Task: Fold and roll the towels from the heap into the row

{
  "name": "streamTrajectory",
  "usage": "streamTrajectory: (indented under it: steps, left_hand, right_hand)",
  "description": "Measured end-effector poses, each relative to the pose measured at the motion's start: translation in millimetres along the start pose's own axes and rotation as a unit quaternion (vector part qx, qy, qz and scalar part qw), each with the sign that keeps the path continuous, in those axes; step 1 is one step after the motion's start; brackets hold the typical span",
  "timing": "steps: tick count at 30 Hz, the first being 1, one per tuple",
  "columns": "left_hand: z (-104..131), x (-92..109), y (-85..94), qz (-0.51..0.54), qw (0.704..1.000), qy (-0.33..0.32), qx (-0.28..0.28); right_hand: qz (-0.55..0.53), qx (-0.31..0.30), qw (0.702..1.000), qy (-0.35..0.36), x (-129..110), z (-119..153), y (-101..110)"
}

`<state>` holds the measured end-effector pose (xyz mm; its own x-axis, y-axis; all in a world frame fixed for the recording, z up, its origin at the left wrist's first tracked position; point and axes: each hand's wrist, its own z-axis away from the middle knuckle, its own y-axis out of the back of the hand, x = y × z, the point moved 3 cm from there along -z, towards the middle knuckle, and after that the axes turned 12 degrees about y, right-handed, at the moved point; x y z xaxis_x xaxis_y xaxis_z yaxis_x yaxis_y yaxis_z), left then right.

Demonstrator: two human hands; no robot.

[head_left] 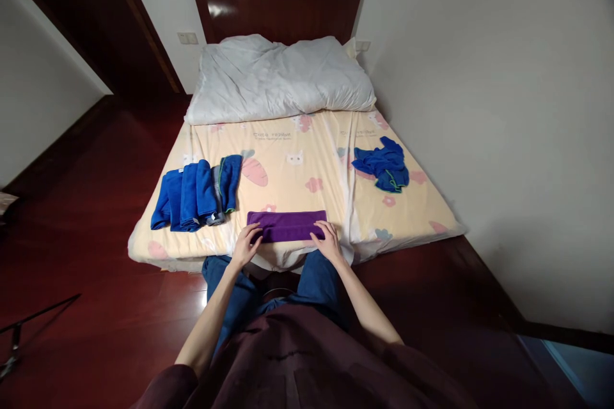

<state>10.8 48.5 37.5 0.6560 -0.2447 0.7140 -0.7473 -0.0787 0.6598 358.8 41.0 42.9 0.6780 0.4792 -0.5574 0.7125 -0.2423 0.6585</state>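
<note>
A purple towel (288, 227), folded into a long flat strip, lies near the front edge of the bed. My left hand (246, 246) rests at its left end, fingers and thumb apart on the cloth. At the opposite end my right hand (328, 243) touches the towel in the same way, with its fingers spread. Left of the strip lies a row of folded blue towels (189, 197), with a grey one (217, 188) among them. Further right, a crumpled blue towel (384, 163) with green edging lies in a loose heap.
The bed (314, 147) has a cream sheet with carrots, flowers and animals on it. A white quilt (283, 80) is bunched below the dark wooden headboard (283, 6). A wall (503, 140) runs along the right. Dark thin rod (41, 314) at lower left, above the red-brown floor (105, 217).
</note>
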Motion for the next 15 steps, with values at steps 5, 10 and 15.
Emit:
streamTrajectory:
  steps: [5, 10, 15]
  left_hand:
    - [-3, -23, -25.0, -0.098, 0.99, 0.013, -0.101]
    - [-9, -31, -37.2, -0.193, 0.972, 0.02, -0.132]
    - [-16, -22, -38.8, -0.281, 0.95, 0.011, -0.137]
  right_hand:
    - [0.038, -0.135, 0.99, -0.001, 17, 14, -15]
    - [0.058, -0.168, 0.984, 0.004, 30, 18, -22]
    - [0.097, -0.18, 0.979, 0.001, 36, 8, -24]
